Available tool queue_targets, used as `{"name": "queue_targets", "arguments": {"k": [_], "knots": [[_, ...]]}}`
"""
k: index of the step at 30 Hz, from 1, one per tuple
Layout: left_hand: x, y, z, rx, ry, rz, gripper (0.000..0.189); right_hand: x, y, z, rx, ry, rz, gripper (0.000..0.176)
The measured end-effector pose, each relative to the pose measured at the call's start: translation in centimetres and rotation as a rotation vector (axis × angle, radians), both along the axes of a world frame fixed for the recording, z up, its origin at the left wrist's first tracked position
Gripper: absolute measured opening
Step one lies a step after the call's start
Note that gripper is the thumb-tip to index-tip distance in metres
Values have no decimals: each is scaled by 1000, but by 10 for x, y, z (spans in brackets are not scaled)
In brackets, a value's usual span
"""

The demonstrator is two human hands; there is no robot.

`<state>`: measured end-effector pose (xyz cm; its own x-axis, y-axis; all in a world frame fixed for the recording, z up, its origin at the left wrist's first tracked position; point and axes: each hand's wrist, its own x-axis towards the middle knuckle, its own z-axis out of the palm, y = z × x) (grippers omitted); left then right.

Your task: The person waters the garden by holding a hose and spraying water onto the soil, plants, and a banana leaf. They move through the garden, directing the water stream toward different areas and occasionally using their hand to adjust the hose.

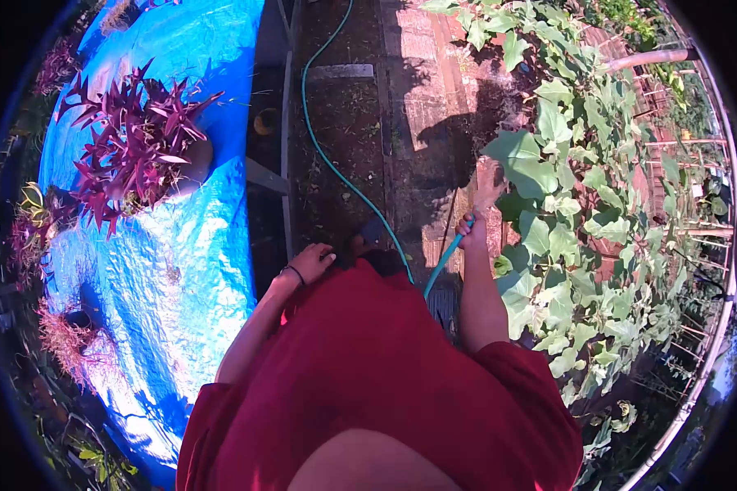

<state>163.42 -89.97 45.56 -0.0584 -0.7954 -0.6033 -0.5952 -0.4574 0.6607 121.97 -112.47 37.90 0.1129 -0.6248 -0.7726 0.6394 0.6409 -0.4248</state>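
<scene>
My right hand (472, 231) is closed around the end of a green garden hose (441, 267), beside the leafy plants (553, 237). A pale streak that looks like water spray (489, 182) leaves the hose end toward the leaves and soil. From my body the rest of the hose runs forward along the ground. Resting near the front of my red shirt (360, 327), my left hand (311, 263) holds nothing that I can see. Its fingers are loosely extended, and a dark band circles the wrist.
On the left, a blue tarp (196, 254) covers a raised surface with a purple-leaved potted plant (131, 147) on it. A grey frame post (287, 147) stands along its edge. The brick path (422, 74) leads ahead. A curved pale rail (730, 245) borders the right side.
</scene>
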Motion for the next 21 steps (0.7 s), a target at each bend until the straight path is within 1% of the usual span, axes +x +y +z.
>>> {"name": "queue_targets", "arguments": {"k": [3, 5, 6, 8, 9, 10, 12, 13, 14, 16, 17, 18, 19, 20, 21], "knots": [[6, -32, -31, 32, -26, -68, 47, -1, 0, -9, 56, -33, -55, 43], [9, -55, -36, 47, -72, -82, 46, -8, 0, -15, 108, -7, -91, 36], [12, -66, -42, 65, -118, -99, 45, -8, -7, -13, 104, -9, -88, 36], [20, -86, -53, 85, -109, -85, 44, -12, -13, -10, 66, 55, -128, 21], [23, -91, -58, 106, -99, -74, 43, -15, -17, -11, 53, 2, -130, 11], [25, -94, -61, 112, -97, -78, 43, -17, -19, -11, 59, 4, -134, 11], [33, -104, -68, 282, -89, -46, 41, -15, -32, -7, 67, 25, -114, 16], [37, -105, -81, 222, -141, -80, 40, -12, -37, -5, 88, 40, -114, 16], [43, -109, -94, 223, -139, -83, 40, -9, -42, -5, 89, 42, -116, 16], [43, -127, -87, 223, -128, -97, 37, -6, -44, -5, 103, 51, -129, 14], [43, -136, -83, 283, -145, -145, 37, -4, -44, -5, 87, 26, -127, 10], [41, -142, -85, 285, -147, -155, 37, -5, -43, -6, 90, 25, -137, 10], [41, -150, -85, 276, -199, -273, 36, -5, -41, -5, 98, 43, -136, 10], [44, -162, -84, 259, -254, -392, 36, -4, -42, -3, 100, 60, -137, 12], [45, -172, -83, 266, -262, -390, 37, -3, -41, -2, 100, 37, -145, 15]]}}
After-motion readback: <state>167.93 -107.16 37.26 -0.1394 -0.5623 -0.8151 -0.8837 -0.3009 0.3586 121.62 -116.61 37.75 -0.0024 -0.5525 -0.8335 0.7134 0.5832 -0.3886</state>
